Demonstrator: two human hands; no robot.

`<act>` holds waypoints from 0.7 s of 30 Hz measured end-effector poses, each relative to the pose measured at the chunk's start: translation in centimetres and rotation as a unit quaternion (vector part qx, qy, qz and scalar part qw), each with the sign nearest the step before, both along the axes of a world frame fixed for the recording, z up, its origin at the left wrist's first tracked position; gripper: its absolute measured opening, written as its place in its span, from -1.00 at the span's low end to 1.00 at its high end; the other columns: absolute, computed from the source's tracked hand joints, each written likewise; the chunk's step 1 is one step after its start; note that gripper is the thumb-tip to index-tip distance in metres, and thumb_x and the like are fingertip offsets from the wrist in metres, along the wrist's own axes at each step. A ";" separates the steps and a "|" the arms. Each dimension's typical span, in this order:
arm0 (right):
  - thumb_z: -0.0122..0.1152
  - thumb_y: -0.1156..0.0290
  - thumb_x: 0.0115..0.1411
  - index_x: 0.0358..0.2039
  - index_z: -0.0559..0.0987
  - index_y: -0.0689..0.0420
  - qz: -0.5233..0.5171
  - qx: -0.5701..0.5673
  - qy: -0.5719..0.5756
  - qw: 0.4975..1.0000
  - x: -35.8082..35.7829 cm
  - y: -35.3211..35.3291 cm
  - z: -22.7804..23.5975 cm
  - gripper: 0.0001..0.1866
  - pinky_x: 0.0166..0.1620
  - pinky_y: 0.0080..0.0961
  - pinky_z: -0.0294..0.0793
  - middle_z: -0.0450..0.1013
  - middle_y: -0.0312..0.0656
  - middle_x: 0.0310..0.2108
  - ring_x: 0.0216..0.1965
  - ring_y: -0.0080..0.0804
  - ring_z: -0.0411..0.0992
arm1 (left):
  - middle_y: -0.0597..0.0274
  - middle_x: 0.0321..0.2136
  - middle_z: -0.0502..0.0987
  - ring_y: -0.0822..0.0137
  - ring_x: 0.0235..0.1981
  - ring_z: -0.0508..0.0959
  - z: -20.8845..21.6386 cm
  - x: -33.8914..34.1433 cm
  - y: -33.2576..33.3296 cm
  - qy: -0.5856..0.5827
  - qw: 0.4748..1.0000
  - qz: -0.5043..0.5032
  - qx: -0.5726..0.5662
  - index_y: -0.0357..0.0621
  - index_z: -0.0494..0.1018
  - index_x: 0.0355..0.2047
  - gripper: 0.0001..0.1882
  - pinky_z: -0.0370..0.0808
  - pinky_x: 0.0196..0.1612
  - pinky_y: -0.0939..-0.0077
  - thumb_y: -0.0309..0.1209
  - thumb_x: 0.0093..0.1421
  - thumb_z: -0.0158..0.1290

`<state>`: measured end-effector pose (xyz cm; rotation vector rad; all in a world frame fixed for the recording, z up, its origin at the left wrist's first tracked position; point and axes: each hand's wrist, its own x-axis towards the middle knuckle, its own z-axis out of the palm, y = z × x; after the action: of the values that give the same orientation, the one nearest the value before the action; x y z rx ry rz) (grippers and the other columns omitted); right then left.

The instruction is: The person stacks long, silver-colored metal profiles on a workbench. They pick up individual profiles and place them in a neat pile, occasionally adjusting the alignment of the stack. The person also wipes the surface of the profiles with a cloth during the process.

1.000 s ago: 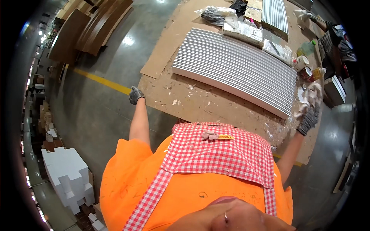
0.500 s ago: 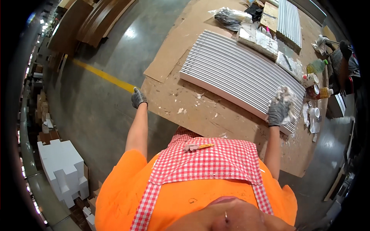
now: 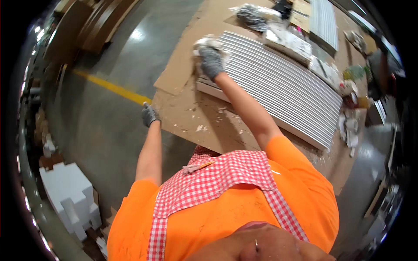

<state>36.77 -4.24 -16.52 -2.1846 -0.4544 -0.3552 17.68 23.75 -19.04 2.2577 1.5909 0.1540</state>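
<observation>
Head view showed the gloved right hand point(image 3: 211, 61) clamped on a white rag point(image 3: 208, 43), wiping the ribbed white panel point(image 3: 278, 82) at its far-left corner on the cardboard-covered bench point(image 3: 187, 117), the left hand point(image 3: 150, 115) braced on the bench edge, its grip unclear, so continuing called for strokes along the ribs.

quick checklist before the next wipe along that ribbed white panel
1. Right hand gloved, pressing the white rag on the ribbed panel: ok.
2. Left hand braced on the cardboard sheet's edge: ok.
3. Panel lying flat on the cardboard: ok.
4. Panel surface ahead free of objects: ok.
5. White debris scattered on the cardboard near the panel: not ok.
6. Rag clean enough: cannot tell.
</observation>
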 end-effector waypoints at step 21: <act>0.10 0.48 0.08 -0.07 0.54 0.11 -0.440 -0.074 0.040 0.894 -19.1 -51.8 -0.7 -0.64 -0.03 -0.44 0.46 0.50 -0.03 -0.14 -0.12 -0.15 0.46 | -0.09 -0.08 0.53 -0.09 -0.06 0.52 -1.9 1.3 1.8 0.015 0.999 -0.021 -0.045 -0.23 0.53 -0.12 -0.24 0.38 -0.01 0.01 0.19 0.29 -0.40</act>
<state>17.62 -56.02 -17.19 -2.4336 0.6198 -0.7221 19.01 25.52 -20.95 2.2325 1.5333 0.0372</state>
